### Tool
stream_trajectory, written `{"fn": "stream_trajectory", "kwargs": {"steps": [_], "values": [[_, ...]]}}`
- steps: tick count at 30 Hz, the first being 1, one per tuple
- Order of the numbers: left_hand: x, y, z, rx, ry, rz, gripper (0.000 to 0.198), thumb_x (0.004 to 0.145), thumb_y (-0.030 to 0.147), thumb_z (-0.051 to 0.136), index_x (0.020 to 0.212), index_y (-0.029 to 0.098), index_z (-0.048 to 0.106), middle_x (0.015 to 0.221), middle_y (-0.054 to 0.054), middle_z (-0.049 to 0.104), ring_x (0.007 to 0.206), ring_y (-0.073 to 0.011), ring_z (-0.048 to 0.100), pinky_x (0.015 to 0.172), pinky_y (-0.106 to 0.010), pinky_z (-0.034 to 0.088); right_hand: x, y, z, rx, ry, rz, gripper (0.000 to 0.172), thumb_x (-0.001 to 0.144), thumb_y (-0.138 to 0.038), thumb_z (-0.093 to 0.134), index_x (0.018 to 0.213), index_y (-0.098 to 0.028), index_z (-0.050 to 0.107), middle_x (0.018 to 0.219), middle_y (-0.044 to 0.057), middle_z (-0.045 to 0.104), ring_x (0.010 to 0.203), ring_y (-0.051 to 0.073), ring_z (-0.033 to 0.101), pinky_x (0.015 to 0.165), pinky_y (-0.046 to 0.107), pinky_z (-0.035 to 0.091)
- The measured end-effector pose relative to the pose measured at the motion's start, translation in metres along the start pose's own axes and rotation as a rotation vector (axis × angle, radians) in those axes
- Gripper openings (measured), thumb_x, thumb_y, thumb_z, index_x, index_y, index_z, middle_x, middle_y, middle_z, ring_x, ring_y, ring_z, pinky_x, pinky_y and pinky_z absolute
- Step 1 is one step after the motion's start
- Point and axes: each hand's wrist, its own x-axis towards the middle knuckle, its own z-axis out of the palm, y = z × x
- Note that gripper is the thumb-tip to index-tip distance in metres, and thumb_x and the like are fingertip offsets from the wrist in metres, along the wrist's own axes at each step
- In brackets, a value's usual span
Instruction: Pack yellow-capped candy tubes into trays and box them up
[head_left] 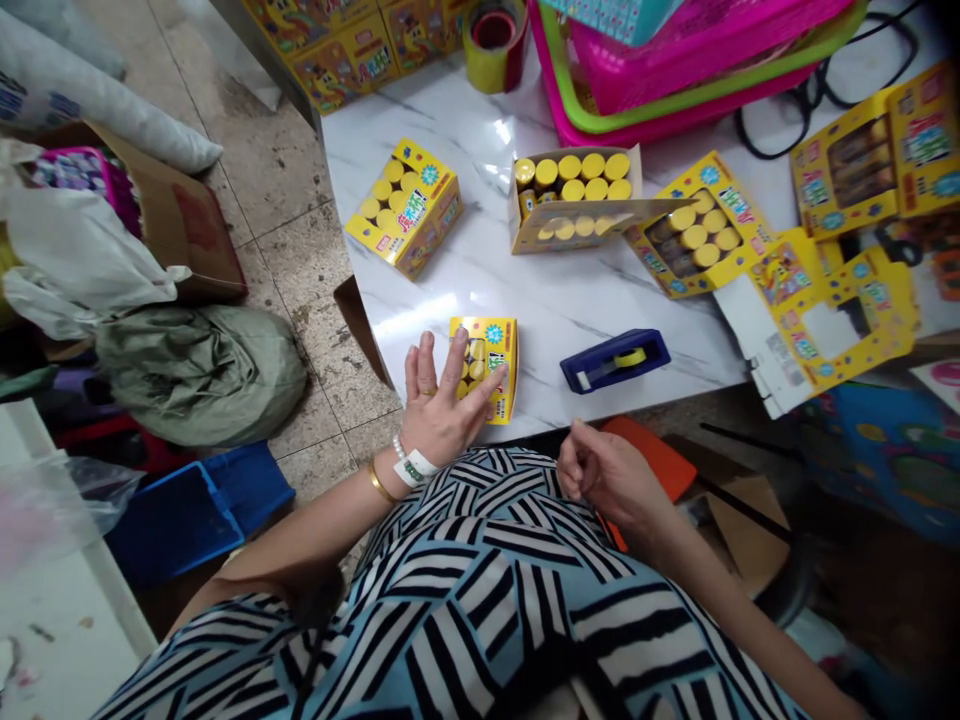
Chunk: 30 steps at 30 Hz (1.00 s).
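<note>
My left hand lies with fingers spread over a small yellow carton near the table's front edge. Round tops show through the carton's window between the fingers. Off the table edge, in front of the striped clothing, my right hand is closed with its fingers curled; whether anything is in it is hidden. Just beyond that hand is a blue tape dispenser with a yellow core. Farther back stand a closed yellow carton and an open carton filled with yellow-capped tubes.
Another windowed carton and flattened yellow packaging lie to the right. Pink and green baskets are stacked at the back, beside a tape roll. A black cable runs behind. Bags and a cardboard box crowd the floor at left.
</note>
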Motion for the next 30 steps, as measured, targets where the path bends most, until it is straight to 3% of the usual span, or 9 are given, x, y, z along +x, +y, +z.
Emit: {"fn": "stream_trajectory", "kwargs": {"steps": [5,9,12,14,20,23,30], "values": [[0.002,0.009,0.000,0.085,0.021,0.132,0.073,0.083,0.024,0.070,0.148,0.040,0.041,0.166,-0.005,0.018,0.152,-0.0427,-0.010,0.117,-0.070,0.009,0.009,0.000,0.004,0.093,0.121,-0.111,0.059,0.069,-0.072,0.071,0.095,-0.018,0.075,0.087,0.007,0.066,0.076,0.018,0.062,0.059,0.027,0.051],[0.003,0.017,0.005,0.147,0.051,0.153,0.073,0.083,0.028,0.071,0.149,0.037,0.040,0.169,-0.003,-0.001,0.152,-0.0410,-0.010,0.120,-0.064,0.012,0.021,-0.003,0.014,0.047,0.059,-0.175,0.047,0.074,-0.058,0.076,0.103,-0.021,0.073,0.103,0.007,0.066,0.090,0.019,0.061,0.068,0.028,0.052],[0.005,0.019,0.007,0.135,0.051,0.138,0.071,0.083,0.031,0.072,0.147,0.035,0.043,0.168,-0.005,-0.009,0.152,-0.0436,-0.008,0.119,-0.065,0.013,0.030,-0.002,0.020,0.055,-0.046,-0.151,0.032,0.075,-0.044,0.079,0.096,-0.020,0.073,0.097,0.005,0.066,0.087,0.017,0.061,0.070,0.028,0.051],[0.006,0.020,0.008,0.130,0.034,0.123,0.069,0.083,0.032,0.071,0.147,0.035,0.045,0.168,-0.006,-0.010,0.152,-0.0442,-0.007,0.119,-0.065,0.013,0.034,0.001,0.022,0.056,-0.049,-0.148,0.026,0.073,-0.041,0.080,0.084,-0.019,0.071,0.084,0.002,0.063,0.080,0.015,0.059,0.071,0.028,0.050],[-0.002,0.014,0.017,0.133,-0.068,0.158,0.068,0.085,0.027,0.069,0.146,0.040,0.043,0.168,-0.006,-0.008,0.151,-0.0439,-0.008,0.118,-0.066,0.015,0.033,0.002,0.012,-0.102,0.170,-0.248,0.016,0.076,-0.033,0.071,0.069,-0.020,0.065,0.063,-0.002,0.057,0.061,0.011,0.052,0.062,0.025,0.044],[-0.010,0.010,0.022,0.141,-0.144,0.234,0.069,0.087,0.024,0.068,0.148,0.040,0.040,0.168,-0.006,-0.007,0.152,-0.0420,-0.004,0.118,-0.064,0.021,0.028,-0.002,0.001,-0.275,0.224,-0.233,0.010,0.075,-0.026,0.068,0.070,-0.018,0.069,0.062,-0.001,0.062,0.058,0.011,0.053,0.060,0.025,0.042],[-0.022,0.008,0.024,0.101,-0.192,0.274,0.072,0.090,0.020,0.064,0.152,0.040,0.032,0.168,-0.007,-0.002,0.152,-0.0405,-0.001,0.118,-0.062,0.028,0.015,-0.007,-0.013,-0.488,0.159,-0.151,0.014,0.071,-0.022,0.064,0.079,-0.017,0.073,0.066,0.001,0.067,0.063,0.012,0.057,0.067,0.025,0.044]]}}
